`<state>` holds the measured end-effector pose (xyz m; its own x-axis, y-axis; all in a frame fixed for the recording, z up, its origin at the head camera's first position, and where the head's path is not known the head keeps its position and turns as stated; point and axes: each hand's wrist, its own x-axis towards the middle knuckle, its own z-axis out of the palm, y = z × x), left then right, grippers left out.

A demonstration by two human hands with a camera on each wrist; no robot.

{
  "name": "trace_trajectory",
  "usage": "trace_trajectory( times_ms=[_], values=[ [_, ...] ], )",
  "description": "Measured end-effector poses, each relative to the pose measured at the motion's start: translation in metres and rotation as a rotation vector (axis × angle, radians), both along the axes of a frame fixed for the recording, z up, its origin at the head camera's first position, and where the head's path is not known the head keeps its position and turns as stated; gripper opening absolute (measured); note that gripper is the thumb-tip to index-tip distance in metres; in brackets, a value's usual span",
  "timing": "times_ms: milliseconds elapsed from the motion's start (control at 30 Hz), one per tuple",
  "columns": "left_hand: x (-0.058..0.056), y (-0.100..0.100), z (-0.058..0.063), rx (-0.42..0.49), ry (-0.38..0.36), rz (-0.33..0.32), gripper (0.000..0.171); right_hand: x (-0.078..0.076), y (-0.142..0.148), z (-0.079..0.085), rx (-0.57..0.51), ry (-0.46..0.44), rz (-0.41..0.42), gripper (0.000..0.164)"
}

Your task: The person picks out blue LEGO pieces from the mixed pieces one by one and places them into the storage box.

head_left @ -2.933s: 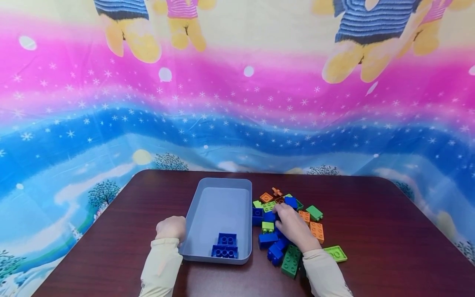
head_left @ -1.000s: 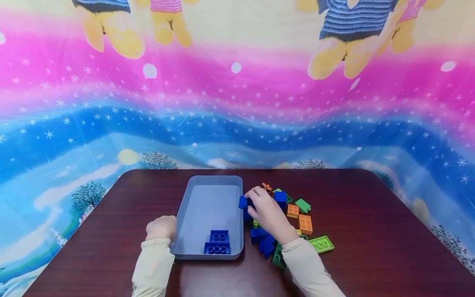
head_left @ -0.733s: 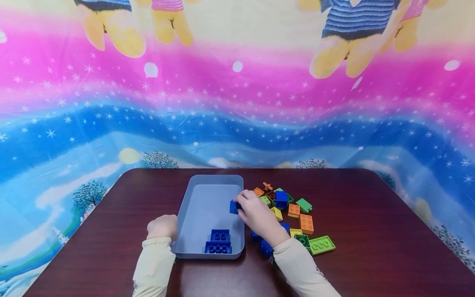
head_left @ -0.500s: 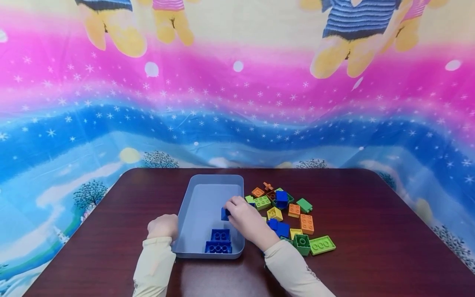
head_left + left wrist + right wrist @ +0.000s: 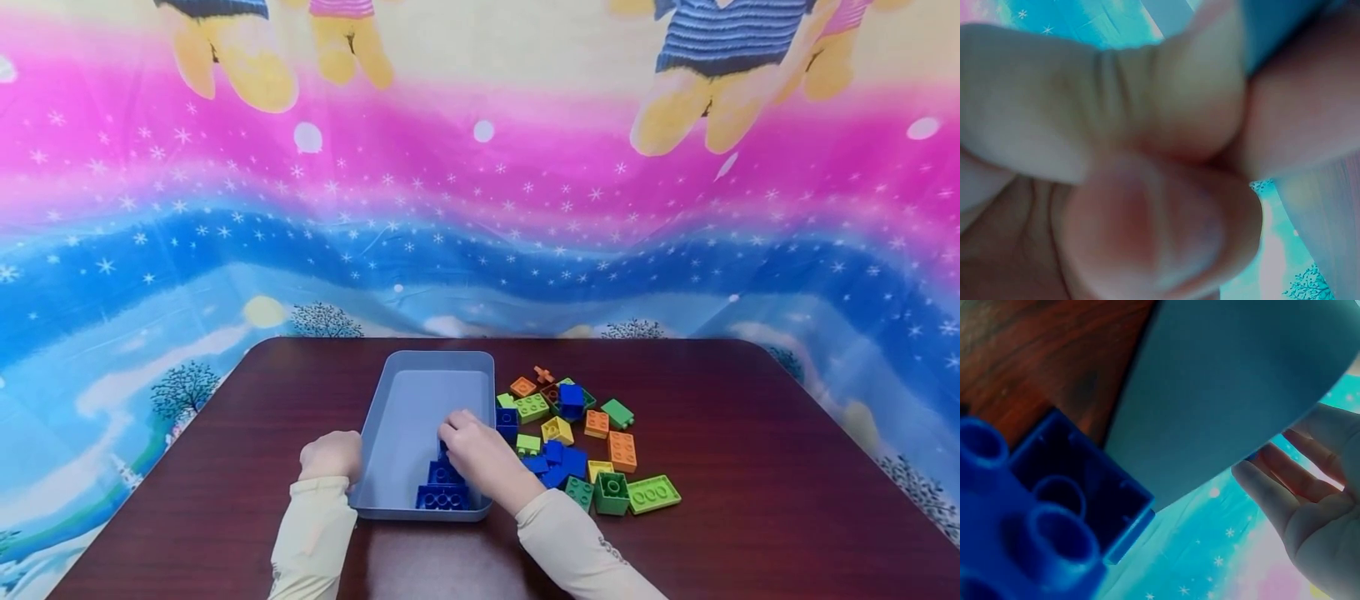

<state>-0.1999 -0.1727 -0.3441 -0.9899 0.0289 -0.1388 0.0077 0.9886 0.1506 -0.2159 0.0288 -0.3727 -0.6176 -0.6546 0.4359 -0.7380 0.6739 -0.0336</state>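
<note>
My left hand point(image 5: 330, 457) grips the left rim of a grey-blue plastic tray point(image 5: 408, 408); the left wrist view shows its curled fingers point(image 5: 1041, 94) and a corner of the tray point(image 5: 1275, 28) between them. Over the tray's right half, my right hand point(image 5: 480, 454) pinches a blue toy building brick point(image 5: 443, 450), mostly covered by the fingers. That brick is low in the tray, just behind a blue brick point(image 5: 441, 473). In front of that lies a longer blue brick point(image 5: 442, 498). The tray's wall point(image 5: 1222, 394) largely hides the held brick in the right wrist view.
Right of the tray lies a loose pile of bricks: blue point(image 5: 572, 402), orange point(image 5: 622, 451), yellow point(image 5: 557, 431), dark green point(image 5: 611, 493) and a flat lime one point(image 5: 654, 495). The dark wooden table point(image 5: 750, 417) meets a patterned cloth point(image 5: 480, 208) behind.
My right hand has picked a blue brick from the pile, carried it left over the tray's right wall and lowered it near the front bricks. My left hand has stayed at the rim.
</note>
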Motion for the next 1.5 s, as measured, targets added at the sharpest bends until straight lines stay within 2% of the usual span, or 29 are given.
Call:
trace_trajectory(
  times_ms=[233, 533, 767, 1100, 1300, 1500],
  values=[
    [0.000, 0.000, 0.000, -0.003, -0.001, 0.000, 0.014, -0.001, -0.001, -0.005, 0.033, 0.003, -0.012, 0.009],
    [0.000, 0.000, 0.000, -0.007, -0.011, 0.004, 0.014, -0.003, -0.002, -0.010, 0.088, 0.059, -0.011, 0.011],
    [0.001, 0.001, 0.001, -0.010, -0.017, 0.003, 0.014, -0.003, -0.001, -0.010, 0.121, 0.038, -0.014, 0.017],
    [-0.001, 0.000, 0.000, -0.011, -0.024, 0.001, 0.015, 0.000, 0.000, -0.006, 0.171, -0.041, -0.043, 0.022],
    [0.000, 0.001, 0.000, -0.008, -0.023, 0.002, 0.014, -0.002, 0.005, -0.002, 0.141, -0.021, -0.036, 0.019],
    [-0.001, 0.000, -0.001, -0.006, -0.037, 0.003, 0.015, -0.005, 0.015, 0.010, 0.067, -0.074, -0.043, 0.019]
  ],
)
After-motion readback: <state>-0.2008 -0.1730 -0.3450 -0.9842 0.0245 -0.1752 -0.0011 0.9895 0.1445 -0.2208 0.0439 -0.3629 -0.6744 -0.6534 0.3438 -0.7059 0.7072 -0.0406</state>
